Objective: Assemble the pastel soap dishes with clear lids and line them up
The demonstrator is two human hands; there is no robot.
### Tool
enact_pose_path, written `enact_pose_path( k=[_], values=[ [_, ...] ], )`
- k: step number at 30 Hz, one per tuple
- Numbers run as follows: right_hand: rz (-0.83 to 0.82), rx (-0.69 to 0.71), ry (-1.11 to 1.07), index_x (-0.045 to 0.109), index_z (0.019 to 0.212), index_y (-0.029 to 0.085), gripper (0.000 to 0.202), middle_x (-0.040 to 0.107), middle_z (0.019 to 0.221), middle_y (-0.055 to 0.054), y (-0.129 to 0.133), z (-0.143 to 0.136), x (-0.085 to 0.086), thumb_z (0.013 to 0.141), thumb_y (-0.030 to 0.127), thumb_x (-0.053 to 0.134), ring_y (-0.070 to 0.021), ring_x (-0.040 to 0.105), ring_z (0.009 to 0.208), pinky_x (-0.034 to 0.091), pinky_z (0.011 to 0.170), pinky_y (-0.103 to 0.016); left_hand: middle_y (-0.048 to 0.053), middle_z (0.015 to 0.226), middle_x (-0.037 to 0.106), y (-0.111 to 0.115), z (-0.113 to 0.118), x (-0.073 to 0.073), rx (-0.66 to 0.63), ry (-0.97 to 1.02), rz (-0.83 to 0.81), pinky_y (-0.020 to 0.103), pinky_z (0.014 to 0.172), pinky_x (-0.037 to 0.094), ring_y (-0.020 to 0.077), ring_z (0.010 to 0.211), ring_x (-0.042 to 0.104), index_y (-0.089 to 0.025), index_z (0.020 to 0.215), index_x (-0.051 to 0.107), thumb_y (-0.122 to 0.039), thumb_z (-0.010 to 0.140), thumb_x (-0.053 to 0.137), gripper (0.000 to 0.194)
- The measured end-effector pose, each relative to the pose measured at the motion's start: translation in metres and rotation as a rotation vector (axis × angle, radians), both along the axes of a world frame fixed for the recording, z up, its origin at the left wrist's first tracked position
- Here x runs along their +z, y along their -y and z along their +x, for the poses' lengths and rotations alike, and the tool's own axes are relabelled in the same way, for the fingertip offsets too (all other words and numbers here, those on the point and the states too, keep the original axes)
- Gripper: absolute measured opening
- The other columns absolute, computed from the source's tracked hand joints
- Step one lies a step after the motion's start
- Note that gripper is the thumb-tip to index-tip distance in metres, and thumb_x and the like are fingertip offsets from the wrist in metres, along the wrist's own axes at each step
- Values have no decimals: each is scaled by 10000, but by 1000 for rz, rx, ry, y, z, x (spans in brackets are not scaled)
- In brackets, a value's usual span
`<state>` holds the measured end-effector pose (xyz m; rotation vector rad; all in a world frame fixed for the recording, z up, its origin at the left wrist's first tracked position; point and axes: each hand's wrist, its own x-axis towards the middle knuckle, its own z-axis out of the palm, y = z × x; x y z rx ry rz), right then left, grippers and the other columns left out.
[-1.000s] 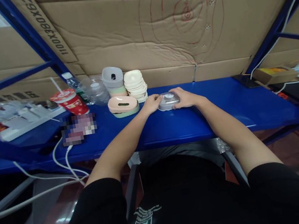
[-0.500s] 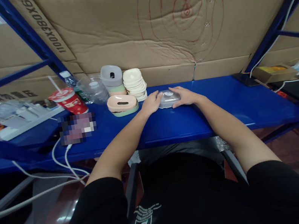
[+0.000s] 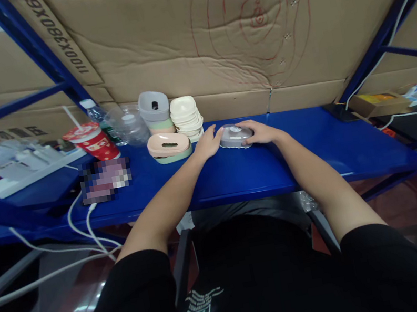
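On the blue table lies a small soap dish (image 3: 234,135) with a see-through grey cover and a pale wavy lower edge. My right hand (image 3: 262,131) curls its fingers round the right end of it. At the left end is my left hand (image 3: 208,144), fingers stretched and apart, the thumb at the dish's edge. Left of that hand stand a stack of cream soap dish parts (image 3: 187,119) and a pink slotted tray (image 3: 168,144) on a green one. Behind them a grey slotted tray (image 3: 153,105) tops another stack.
A red paper cup with straw (image 3: 97,144), a water bottle (image 3: 95,113) and clear plastic cups (image 3: 134,128) stand at the left. A power strip (image 3: 35,171) and white cables (image 3: 87,224) lie beyond. Cardboard (image 3: 173,39) backs the table; an open carton (image 3: 383,102) sits right.
My left hand has loosened a little from the dish's left end, its fingers more apart. My right hand stays on the dish. The view has shifted slightly.
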<state>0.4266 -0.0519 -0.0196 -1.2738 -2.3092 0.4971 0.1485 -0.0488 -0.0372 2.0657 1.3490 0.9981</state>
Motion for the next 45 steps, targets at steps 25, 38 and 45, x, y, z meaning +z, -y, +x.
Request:
enact_pose_path(
  k=[25,38,45],
  values=[
    [340,-403,-54,683,1465,202,615,622,1561,-194,-1,43,1,936,514,651,-409,557,1491,400,1283,-635,184,1498,632,-15,-68,44,209,-104,489,514,1197,491,382,1384,614,-190,1406,677,-380,1020,626,432],
    [112,-777,-106,503,1625,80,839,490,1703,-258,-15,80,-18,917,492,682,-411,458,1597,360,1305,-619,182,1362,644,-47,-82,34,215,-78,507,542,1211,489,367,1313,643,-206,1318,694,-263,980,633,349],
    [150,-628,-97,620,1530,82,740,620,1581,-254,-13,67,-14,935,518,683,-380,591,1490,448,1267,-529,120,1391,620,-10,-54,45,101,50,483,394,987,583,216,983,707,-218,1238,657,-346,966,743,312]
  ],
)
